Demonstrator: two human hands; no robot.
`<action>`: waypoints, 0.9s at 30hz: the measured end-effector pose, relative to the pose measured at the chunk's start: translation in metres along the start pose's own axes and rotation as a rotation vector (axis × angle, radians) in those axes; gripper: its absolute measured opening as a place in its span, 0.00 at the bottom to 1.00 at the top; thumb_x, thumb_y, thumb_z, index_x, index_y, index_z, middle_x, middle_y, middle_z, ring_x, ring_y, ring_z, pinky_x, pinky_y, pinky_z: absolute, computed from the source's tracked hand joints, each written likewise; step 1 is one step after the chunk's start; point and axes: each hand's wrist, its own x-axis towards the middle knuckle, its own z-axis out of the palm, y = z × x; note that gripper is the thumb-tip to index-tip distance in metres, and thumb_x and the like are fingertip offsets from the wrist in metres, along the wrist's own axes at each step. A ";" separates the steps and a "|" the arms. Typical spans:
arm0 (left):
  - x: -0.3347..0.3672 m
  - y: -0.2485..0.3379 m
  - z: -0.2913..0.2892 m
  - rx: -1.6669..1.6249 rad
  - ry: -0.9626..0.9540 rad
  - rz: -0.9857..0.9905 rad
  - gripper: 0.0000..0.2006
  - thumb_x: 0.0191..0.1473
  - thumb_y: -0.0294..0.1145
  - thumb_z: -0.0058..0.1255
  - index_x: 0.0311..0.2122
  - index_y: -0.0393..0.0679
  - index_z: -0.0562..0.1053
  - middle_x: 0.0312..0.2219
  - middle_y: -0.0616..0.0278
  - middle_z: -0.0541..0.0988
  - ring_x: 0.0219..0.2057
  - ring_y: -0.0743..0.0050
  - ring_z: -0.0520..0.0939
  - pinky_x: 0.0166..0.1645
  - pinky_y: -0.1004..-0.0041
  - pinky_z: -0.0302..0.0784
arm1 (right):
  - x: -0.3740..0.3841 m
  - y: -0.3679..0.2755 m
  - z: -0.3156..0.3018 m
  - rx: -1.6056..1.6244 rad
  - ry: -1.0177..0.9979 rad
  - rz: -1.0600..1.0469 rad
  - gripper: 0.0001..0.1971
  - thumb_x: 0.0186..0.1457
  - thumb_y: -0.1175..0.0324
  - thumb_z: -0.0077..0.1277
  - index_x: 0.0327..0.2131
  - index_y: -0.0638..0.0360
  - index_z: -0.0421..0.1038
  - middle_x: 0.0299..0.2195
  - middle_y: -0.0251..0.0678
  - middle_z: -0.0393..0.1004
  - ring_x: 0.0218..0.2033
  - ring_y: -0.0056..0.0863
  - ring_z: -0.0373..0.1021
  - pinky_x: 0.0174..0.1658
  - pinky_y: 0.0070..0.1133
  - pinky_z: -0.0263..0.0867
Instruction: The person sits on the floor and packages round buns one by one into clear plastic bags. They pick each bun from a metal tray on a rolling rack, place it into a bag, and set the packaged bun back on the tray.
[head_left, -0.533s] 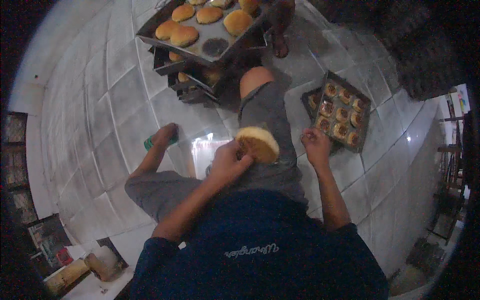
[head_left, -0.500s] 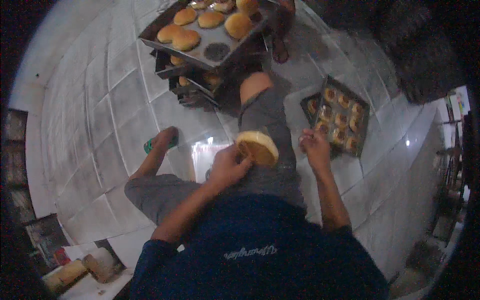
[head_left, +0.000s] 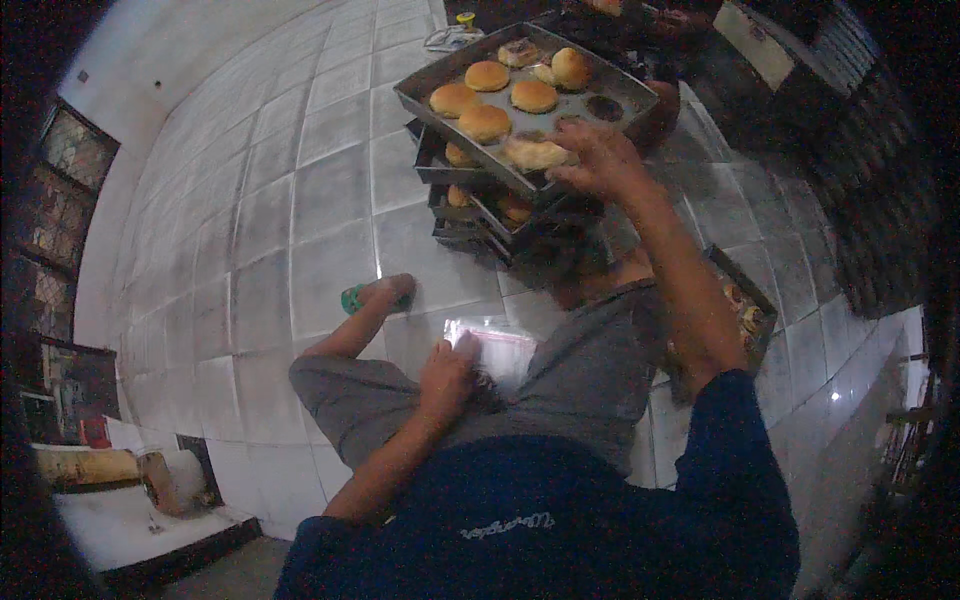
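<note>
My right hand (head_left: 603, 163) reaches over the top metal tray (head_left: 425, 92), its fingers and thumb closed on the edge of a pale, blurred bun (head_left: 532, 154). Several golden buns (head_left: 487, 76) lie around it in the tray, and a dark round mark (head_left: 605, 108) shows on the tray's bottom. Down at my lap, my left hand (head_left: 448, 378) has its fingers pressed together on shiny clear plastic bags (head_left: 497, 352). Glare hides how many bags there are.
More trays with buns (head_left: 460, 196) are stacked askew below the top one. Another tray (head_left: 757, 310) of small pastries stands right of my leg, partly hidden by my right arm. My foot in a green sandal (head_left: 380, 293) rests on the tiled floor (head_left: 330, 250).
The round bun has left my left hand, which is now down on the plastic bags. My right hand has swung from beside the pastry tray up to the top tray. The view has shifted.
</note>
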 end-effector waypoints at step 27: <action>0.051 -0.038 -0.073 -1.539 0.465 -0.776 0.10 0.61 0.35 0.61 0.41 0.40 0.77 0.31 0.66 0.78 0.33 0.75 0.79 0.41 0.72 0.77 | -0.039 -0.164 0.030 0.905 -0.066 0.546 0.22 0.56 0.53 0.67 0.20 0.60 0.76 0.18 0.29 0.73 0.21 0.18 0.66 0.28 0.23 0.64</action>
